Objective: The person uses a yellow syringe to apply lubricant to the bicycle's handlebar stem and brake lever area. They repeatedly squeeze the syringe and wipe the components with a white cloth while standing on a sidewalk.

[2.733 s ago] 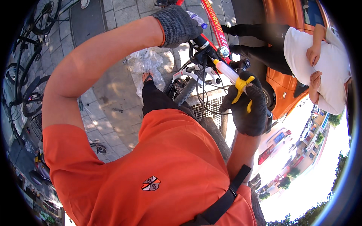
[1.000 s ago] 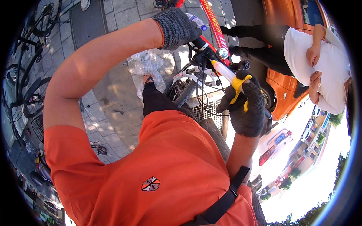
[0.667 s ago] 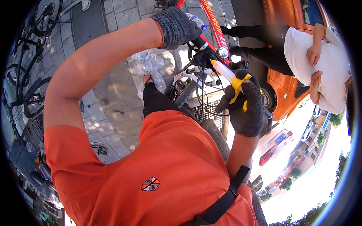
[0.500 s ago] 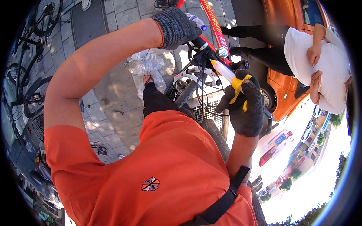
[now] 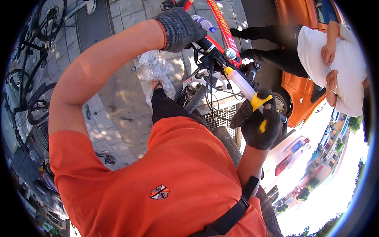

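My left hand (image 5: 179,31), in a dark grey knit glove, is closed round one end of the black handlebar (image 5: 203,44) of a red bicycle (image 5: 222,25). My right hand (image 5: 258,122), in a black-palmed glove, grips a syringe-like tube (image 5: 241,85). The tube has a translucent barrel, a yellow tip and yellow loops between my fingers. Its tip points up and left, close to the black cables (image 5: 213,93) and brake parts by the handlebar; whether it touches them I cannot tell. A silver bell (image 5: 230,54) sits just above the tip.
A bottle (image 5: 203,23) with a purple cap lies beyond my left hand. Clear plastic wrapping (image 5: 158,71) lies by my foot. A person in a white shirt (image 5: 327,67) stands at the right before an orange car (image 5: 294,98). Parked bicycles (image 5: 33,75) line the left.
My right hand has moved a little down and right, drawing the tube's tip slightly away from the handlebar. My left hand keeps its hold, with a very small shift in view.
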Available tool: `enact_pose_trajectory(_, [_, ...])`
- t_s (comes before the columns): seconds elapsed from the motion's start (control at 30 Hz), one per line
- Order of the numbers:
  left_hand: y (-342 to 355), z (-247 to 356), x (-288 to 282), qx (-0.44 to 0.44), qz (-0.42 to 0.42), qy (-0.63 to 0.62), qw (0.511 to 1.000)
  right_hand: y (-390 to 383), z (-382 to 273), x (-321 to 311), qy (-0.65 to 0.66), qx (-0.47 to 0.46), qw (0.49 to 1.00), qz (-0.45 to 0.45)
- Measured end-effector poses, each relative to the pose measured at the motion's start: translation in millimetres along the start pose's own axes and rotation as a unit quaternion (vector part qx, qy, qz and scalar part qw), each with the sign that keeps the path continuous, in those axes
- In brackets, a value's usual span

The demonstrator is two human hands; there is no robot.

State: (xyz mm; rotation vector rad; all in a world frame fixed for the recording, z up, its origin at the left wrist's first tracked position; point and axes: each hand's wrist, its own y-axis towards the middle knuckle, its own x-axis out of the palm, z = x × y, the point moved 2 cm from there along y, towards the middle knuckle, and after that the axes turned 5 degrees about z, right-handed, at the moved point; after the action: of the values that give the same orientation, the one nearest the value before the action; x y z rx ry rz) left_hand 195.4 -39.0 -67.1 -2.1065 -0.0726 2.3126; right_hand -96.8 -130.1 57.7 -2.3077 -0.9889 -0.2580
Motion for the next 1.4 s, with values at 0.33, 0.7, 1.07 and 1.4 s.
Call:
enact_pose_trajectory(0.33, [-5.7,-1.5,5.5,0.007,0.023,0.004,1.0,18.6,26.7,-29.1,-0.001,-0.01,1.0,-0.022])
enact_pose_trajectory(0.7, [-6.5,-0.6,2.9,0.009,0.02,-0.005,1.0,12.2,29.2,-33.8,0.049,0.021,0.997,-0.051])
enact_pose_trajectory(1.07, [-4.2,0.4,-2.6,0.009,0.001,-0.023,1.0,7.5,25.1,-38.3,0.06,-0.017,0.996,-0.058])
enact_pose_trajectory(1.4, [-0.2,-1.7,-6.4,-0.002,-0.015,-0.029,0.999,3.0,47.8,-59.2,0.239,0.032,0.97,-0.011])
